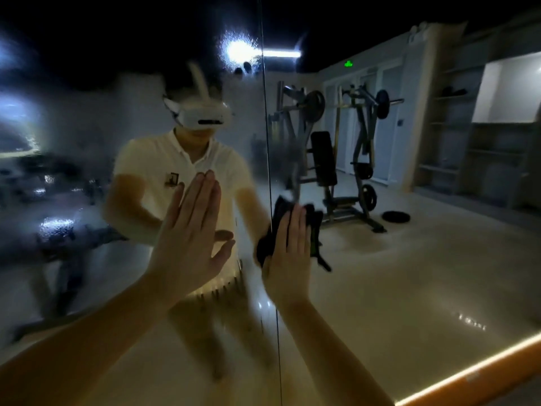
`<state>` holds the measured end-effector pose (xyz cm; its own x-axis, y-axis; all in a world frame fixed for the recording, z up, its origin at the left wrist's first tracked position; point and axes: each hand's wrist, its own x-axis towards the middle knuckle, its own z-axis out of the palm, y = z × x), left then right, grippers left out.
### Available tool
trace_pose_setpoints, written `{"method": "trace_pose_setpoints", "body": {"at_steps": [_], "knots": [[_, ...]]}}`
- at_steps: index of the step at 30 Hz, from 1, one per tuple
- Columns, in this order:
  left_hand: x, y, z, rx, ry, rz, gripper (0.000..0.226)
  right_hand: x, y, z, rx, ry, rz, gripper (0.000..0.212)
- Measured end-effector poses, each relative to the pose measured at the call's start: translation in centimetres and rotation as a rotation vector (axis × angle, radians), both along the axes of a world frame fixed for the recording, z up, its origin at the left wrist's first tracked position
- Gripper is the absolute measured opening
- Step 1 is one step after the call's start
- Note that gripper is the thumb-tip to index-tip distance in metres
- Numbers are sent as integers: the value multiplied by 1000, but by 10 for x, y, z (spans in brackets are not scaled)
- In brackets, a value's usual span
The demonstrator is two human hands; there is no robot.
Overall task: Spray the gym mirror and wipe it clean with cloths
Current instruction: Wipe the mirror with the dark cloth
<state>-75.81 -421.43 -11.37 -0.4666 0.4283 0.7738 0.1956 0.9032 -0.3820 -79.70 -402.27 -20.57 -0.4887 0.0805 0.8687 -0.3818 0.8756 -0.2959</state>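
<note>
The gym mirror (409,273) fills the view, split by a vertical seam (270,200). Its left panel (73,171) looks wet and smeared; the right panel reflects sharply. My left hand (190,238) lies flat against the left panel with straight fingers and holds nothing. My right hand (288,253) presses a dark cloth (311,230) flat on the glass right at the seam, fingers straight. The cloth bunches out above and to both sides of the hand. No spray bottle is in view.
The mirror reflects a person in a white shirt, a weight machine with a bench (336,159), a weight plate on the floor (395,216) and shelves (480,136). An orange lit ledge (483,373) runs along the mirror's lower right edge.
</note>
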Motion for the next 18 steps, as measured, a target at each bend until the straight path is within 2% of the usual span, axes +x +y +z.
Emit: {"method": "trace_pose_setpoints", "body": {"at_steps": [2, 4, 11, 14, 16, 18], "knots": [[-3, -1, 1, -5, 10, -7, 98, 5, -2, -23, 31, -14, -19, 90], [-5, -1, -1, -24, 14, -4, 100, 3, 0, -10, 40, -17, -14, 82], [-7, -9, 1, -45, 13, -19, 97, -22, 5, 164, -40, 130, -3, 80], [-6, -13, 0, -73, 12, 1, 99, -27, 8, 214, -122, 151, 13, 80], [-5, -12, 0, -73, 7, 14, 100, -27, 5, 214, -116, 138, 10, 79], [-2, -8, 1, -62, 4, 18, 97, -22, 4, 185, -53, 104, 9, 77]]}}
